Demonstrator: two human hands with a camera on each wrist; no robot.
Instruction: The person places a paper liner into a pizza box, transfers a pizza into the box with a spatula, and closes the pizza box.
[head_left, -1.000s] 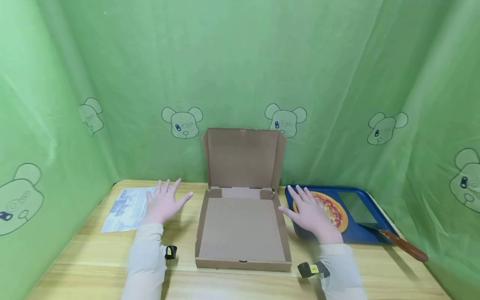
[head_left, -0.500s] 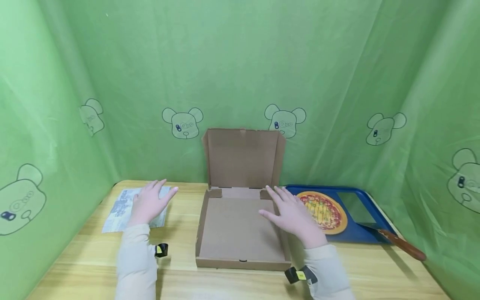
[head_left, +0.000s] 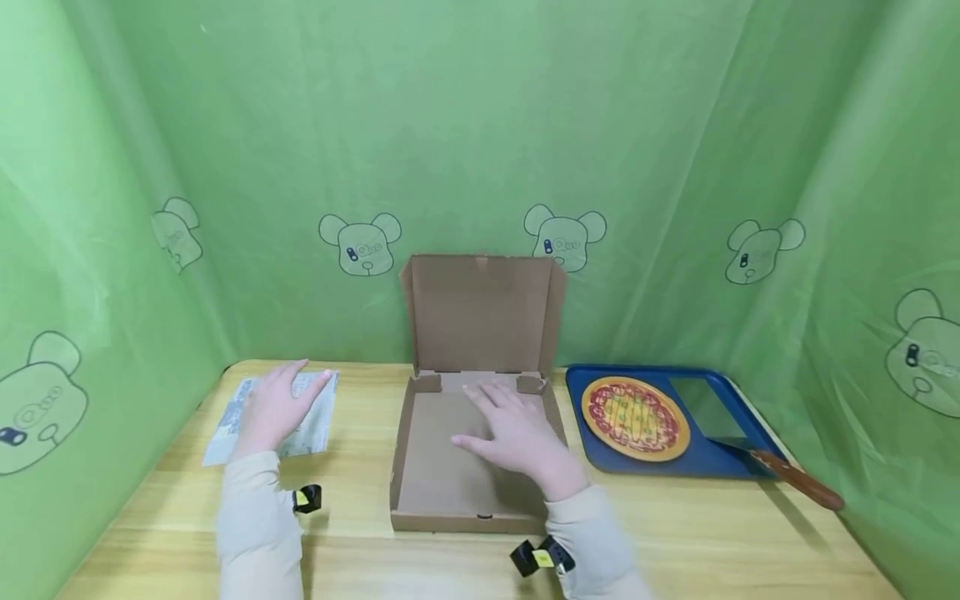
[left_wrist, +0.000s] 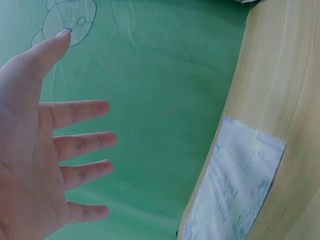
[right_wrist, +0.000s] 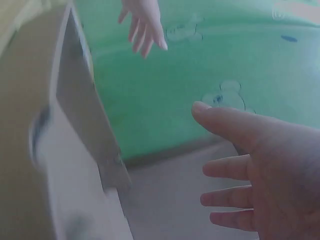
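Over box [head_left: 435, 467]: right hand [head_left: 517, 433] | head view only: pizza [head_left: 636, 418] on tray [head_left: 701, 460]

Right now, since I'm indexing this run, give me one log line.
left hand: empty, near paper | right hand: empty, over box | box lid: raised | pizza: on tray

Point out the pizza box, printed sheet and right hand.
Pizza box [head_left: 437, 421], head view, its inner floor.
Printed sheet [left_wrist: 236, 182], left wrist view, printed face.
Right hand [head_left: 519, 437], head view, back of the hand.
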